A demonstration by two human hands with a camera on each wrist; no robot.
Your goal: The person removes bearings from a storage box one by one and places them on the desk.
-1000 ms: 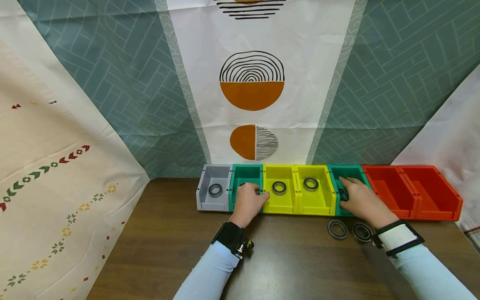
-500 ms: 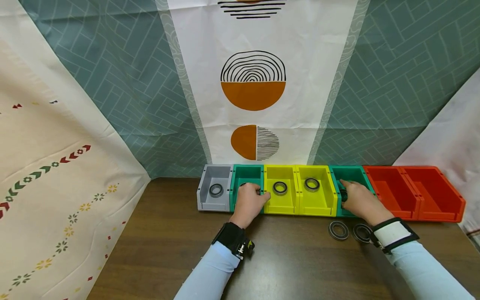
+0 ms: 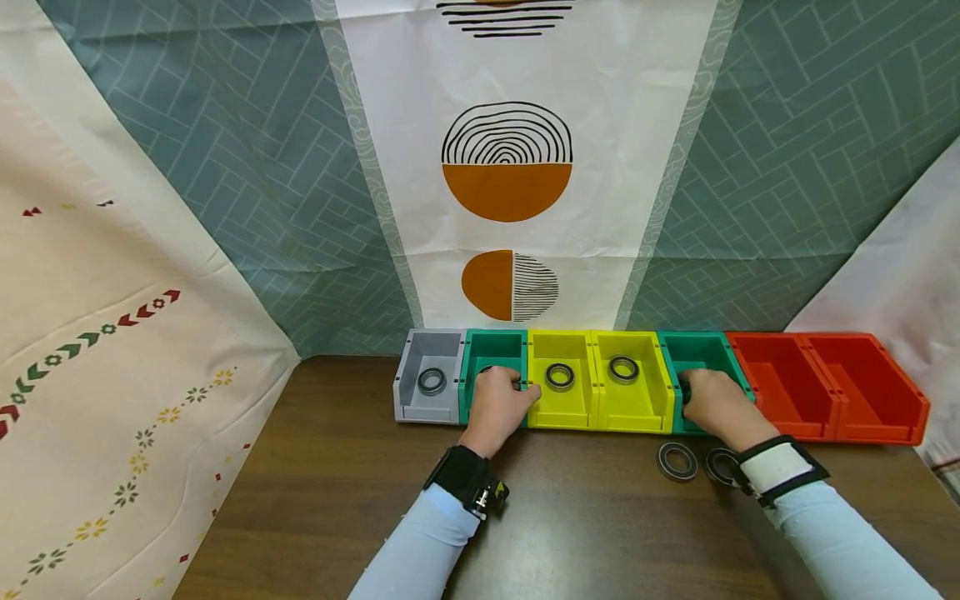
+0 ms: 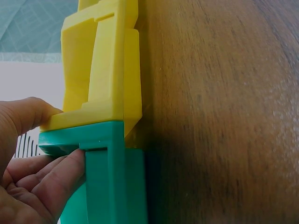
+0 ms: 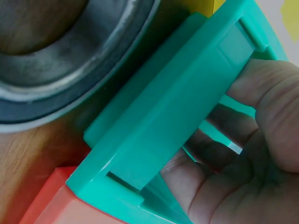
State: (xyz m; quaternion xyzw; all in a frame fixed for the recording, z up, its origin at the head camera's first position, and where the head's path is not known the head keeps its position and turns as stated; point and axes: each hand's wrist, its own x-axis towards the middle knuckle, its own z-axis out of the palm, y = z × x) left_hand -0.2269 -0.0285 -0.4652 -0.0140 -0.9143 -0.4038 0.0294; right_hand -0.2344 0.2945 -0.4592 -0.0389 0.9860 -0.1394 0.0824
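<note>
My left hand [image 3: 498, 404] pinches the side wall where the left green bin [image 4: 105, 186] meets a yellow bin [image 4: 93, 112]. Its thumb lies on the yellow side and its fingers on the green side. A sliver of ball bearing [image 3: 486, 368] shows behind that hand. My right hand [image 3: 722, 404] reaches into the right green bin [image 5: 168, 107], fingers curled down behind the front lip. At its fingertips a dark ball bearing [image 3: 685, 392] is mostly hidden by the hand.
Ball bearings lie in the grey bin [image 3: 407, 404] and both yellow bins. Two more, a left bearing [image 3: 677, 445] and a right bearing [image 3: 720, 451], lie on the wooden table [image 3: 585, 517]. Red bins [image 3: 870, 429] end the row at right, with a patterned cloth [image 3: 360, 167] behind.
The right hand's fingers have drawn in and curled deeper in the right green bin, covering more of its bearing. The left hand has stayed in place.
</note>
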